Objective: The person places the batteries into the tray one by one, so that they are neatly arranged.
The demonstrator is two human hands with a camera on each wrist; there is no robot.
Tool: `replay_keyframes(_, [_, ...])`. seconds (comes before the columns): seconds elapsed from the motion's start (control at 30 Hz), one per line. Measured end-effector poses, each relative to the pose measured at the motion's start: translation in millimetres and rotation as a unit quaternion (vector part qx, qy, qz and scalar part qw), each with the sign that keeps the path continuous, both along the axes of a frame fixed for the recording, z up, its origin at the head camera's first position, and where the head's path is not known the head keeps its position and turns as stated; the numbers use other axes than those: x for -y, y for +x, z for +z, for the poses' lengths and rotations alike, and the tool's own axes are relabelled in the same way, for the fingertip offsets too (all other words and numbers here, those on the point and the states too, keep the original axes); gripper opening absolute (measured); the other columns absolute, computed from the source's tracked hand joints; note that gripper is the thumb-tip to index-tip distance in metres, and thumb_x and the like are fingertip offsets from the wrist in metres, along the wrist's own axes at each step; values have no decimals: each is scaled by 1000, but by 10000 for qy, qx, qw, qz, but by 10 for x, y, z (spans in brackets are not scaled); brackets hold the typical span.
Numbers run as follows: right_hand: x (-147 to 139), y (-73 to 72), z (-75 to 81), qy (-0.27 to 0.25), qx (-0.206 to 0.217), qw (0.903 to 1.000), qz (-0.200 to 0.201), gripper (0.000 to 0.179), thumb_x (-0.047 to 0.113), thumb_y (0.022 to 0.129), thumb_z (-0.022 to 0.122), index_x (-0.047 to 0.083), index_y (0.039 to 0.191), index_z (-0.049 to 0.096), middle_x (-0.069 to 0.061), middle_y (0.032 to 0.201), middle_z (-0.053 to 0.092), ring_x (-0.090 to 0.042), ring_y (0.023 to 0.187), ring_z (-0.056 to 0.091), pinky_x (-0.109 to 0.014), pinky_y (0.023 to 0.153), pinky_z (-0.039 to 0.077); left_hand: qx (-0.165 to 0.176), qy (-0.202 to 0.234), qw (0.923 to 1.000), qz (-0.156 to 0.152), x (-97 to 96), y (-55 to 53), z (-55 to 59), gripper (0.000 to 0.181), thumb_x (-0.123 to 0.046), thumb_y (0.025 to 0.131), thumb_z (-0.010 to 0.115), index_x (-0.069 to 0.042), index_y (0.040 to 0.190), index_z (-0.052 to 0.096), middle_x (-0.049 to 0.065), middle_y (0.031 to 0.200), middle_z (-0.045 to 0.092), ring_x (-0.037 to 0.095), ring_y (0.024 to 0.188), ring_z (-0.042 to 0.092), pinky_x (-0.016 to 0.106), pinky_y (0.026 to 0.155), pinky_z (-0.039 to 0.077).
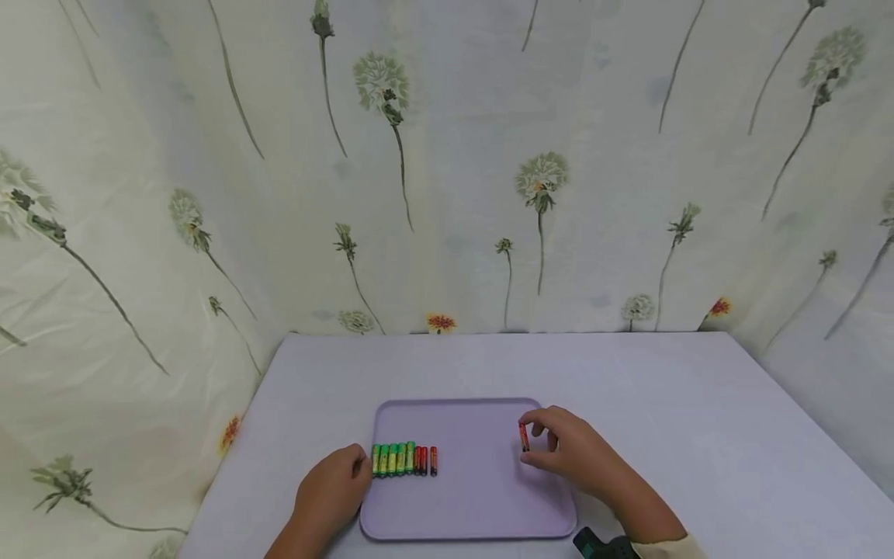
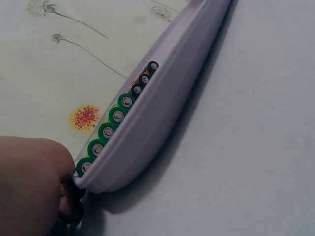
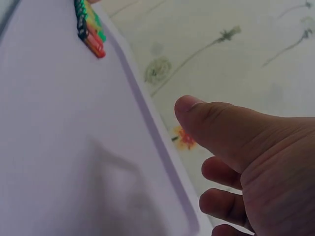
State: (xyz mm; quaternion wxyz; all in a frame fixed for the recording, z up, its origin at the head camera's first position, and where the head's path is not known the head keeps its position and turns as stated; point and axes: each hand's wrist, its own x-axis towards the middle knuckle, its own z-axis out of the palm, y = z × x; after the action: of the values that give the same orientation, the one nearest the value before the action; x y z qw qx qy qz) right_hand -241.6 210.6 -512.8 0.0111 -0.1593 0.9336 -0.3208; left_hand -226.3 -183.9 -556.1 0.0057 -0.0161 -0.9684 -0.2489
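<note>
My left hand (image 1: 331,489) grips the left edge of a lilac tray (image 1: 489,505), its fingers curled at the rim in the left wrist view. Beside it inside the tray stretches a row of several green-and-yellow batteries (image 1: 393,460), followed by three thinner red-and-black batteries (image 1: 424,461), the last set slightly apart. Over the tray's right side, my right hand (image 1: 576,454) pinches another small red battery (image 1: 524,437) upright between thumb and index finger. In the right wrist view that battery is hidden, while the thumb (image 3: 211,115) shows above the curled fingers.
The tray lies on a white-covered table (image 1: 663,388). Behind and at the sides hangs a pale curtain (image 1: 461,155) printed with dandelions. A dark device (image 1: 604,545) sits by the right wrist, near a light sleeve (image 1: 670,548).
</note>
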Motion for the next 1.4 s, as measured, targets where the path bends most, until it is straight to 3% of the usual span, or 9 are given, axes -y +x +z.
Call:
replay_keyframes(0.5, [546,-127,29,-165,264,9978,581,47,31,88,85,17,128,65,15,91,64,-8,76,56,-27,66,49,-16,37,10000,-11,16,-1,-8,18,-29,99,62,-22,82,61,-7,71,54,13,65,48,33,60,38])
replay_keyframes(0.83, [881,-208,24,-190,260,9962,814,45,30,89,84,16,127,65,12,87,63,-9,75,56,-28,67,48,-4,92,10000,-22,20,4,15,19,-28,100,62,-22,82,60,-7,70,54,13,64,48,33,59,37])
replay_keyframes(1.23, [1096,-235,-205,-208,468,9927,1091,43,29,87,86,18,123,65,14,84,63,-4,74,58,-28,71,49,130,151,9998,3,5,7,39,19,-29,100,61,-22,82,61,-6,70,54,13,65,48,34,59,37])
replay_keyframes(1.4, [1118,-228,-301,-24,381,9943,993,42,32,87,86,19,122,66,15,85,62,-3,79,57,-31,76,49,83,122,9999,-17,11,4,21,19,-29,100,62,-22,82,61,-7,70,54,13,64,48,33,59,37])
